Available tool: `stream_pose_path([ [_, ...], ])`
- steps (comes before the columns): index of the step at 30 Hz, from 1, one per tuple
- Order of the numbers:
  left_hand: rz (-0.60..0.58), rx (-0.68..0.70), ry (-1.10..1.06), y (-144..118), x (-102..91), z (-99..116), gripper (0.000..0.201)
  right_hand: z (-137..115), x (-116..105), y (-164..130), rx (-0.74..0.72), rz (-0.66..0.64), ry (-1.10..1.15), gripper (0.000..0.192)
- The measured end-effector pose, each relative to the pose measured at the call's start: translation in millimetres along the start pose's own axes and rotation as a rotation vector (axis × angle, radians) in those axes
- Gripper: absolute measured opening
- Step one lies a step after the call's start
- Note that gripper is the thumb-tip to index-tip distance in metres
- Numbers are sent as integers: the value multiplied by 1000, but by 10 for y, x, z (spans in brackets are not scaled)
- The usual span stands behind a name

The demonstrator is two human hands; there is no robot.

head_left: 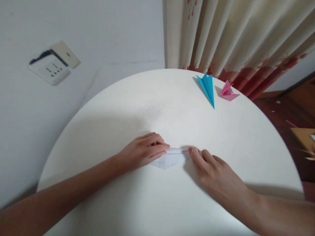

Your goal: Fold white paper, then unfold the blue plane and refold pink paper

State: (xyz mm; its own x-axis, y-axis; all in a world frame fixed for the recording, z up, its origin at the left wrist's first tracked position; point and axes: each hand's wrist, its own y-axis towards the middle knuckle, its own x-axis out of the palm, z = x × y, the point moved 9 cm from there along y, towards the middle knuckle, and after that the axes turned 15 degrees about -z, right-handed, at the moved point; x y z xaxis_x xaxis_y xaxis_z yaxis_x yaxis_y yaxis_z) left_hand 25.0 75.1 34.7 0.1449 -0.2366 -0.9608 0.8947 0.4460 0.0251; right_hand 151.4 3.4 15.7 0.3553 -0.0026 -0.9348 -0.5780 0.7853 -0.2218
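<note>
Your left hand (144, 150) lies flat, fingers together, pinning the left end of the white folded paper (169, 159) to the tabletop (123, 108). Your right hand (214, 172) presses fingertips on its right corner, steadying the fold at mid-table. Far right sit a blue paper plane (208, 87) and a pink paper shape (227, 91), well apart.

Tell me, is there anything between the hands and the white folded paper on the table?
Nothing visible is. The left hand lies on the white folded paper at its left end, and the right hand touches its right end with the fingertips.
</note>
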Motion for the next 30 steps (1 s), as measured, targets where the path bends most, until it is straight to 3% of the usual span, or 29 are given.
stream_pose_path([
  [8, 56, -42, -1, 8, 15, -88, 17, 9, -13, -5, 1, 20, 0, 34],
  [13, 60, -94, -164, 24, 49, -180, 21, -1, 0, 2, -8, -6, -23, 32],
  [17, 53, -58, -223, 26, 51, -194, 20, 0, -1, 4, -4, -13, -46, 30],
  [30, -42, 138, 75, -74, 23, 63, 22, 6, 5, -10, 2, 21, -8, 34],
])
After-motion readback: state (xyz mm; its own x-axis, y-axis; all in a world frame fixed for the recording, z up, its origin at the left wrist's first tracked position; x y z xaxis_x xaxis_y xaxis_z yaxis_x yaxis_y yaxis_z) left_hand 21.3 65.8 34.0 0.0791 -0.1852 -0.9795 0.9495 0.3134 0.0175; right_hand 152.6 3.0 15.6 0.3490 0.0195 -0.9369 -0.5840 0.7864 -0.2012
